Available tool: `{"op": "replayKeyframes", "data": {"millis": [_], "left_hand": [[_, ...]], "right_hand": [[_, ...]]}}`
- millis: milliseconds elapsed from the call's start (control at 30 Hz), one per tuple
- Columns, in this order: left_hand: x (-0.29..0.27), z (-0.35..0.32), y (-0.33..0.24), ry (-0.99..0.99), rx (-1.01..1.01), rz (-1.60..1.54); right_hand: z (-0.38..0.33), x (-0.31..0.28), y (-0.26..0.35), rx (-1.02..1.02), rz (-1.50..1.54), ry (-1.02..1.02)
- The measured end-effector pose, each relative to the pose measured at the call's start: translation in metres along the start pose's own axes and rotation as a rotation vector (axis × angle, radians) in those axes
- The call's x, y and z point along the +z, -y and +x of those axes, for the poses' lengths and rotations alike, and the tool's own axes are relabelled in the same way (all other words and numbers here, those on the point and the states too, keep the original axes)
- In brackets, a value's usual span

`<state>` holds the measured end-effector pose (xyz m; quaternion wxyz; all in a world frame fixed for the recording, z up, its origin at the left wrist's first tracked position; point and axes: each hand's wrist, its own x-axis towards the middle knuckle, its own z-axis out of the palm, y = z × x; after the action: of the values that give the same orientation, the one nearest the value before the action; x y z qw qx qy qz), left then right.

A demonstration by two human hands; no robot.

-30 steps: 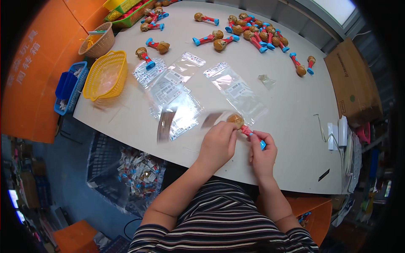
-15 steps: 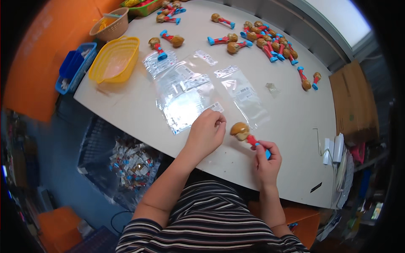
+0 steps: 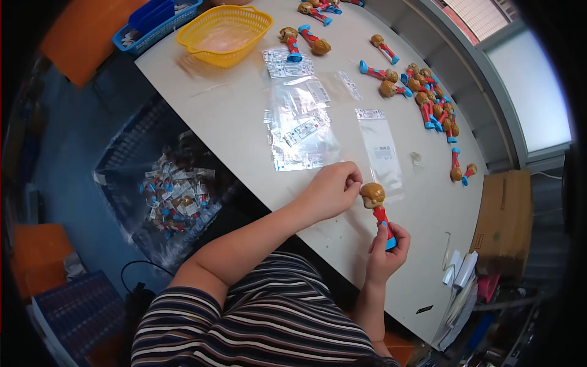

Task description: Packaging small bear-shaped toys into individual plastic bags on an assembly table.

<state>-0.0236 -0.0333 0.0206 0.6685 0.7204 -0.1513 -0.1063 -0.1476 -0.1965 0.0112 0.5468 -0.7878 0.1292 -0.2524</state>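
My right hand grips a toy figure by its blue base; it has a red body and a large golden-brown head, which points up and away from me. My left hand is closed, with thumb and fingertips pinched close beside the figure's head. Whether anything is in that pinch is hidden. Just beyond the figure's head lies a flat clear plastic bag with a printed top strip. Left of it, more clear bags overlap in a pile on the white table.
Similar figures lie heaped at the far right, others scattered along the back. A yellow basket and a blue basket stand far left. Below the table's left edge, a lined crate holds bagged figures. A cardboard box stands right.
The view has turned, so the table appears rotated. The figure in my right hand now stands more upright, and my left hand has come closer to its head.
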Motion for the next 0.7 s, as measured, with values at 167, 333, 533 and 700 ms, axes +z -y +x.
{"op": "replayKeyframes", "data": {"millis": [167,333,533,700], "left_hand": [[0.002,0.000,-0.005,0.022,0.000,-0.005],[0.013,-0.005,-0.001,0.046,0.256,0.183],[0.020,-0.015,-0.005,-0.069,0.314,0.372],[0.024,-0.020,-0.003,-0.060,0.383,0.358]], "right_hand": [[0.008,0.001,-0.003,-0.582,-0.391,0.105],[0.009,0.008,-0.007,-0.433,-0.346,0.025],[0.029,-0.009,-0.008,0.981,0.946,0.015],[0.022,-0.009,-0.007,1.092,1.232,0.213]]}}
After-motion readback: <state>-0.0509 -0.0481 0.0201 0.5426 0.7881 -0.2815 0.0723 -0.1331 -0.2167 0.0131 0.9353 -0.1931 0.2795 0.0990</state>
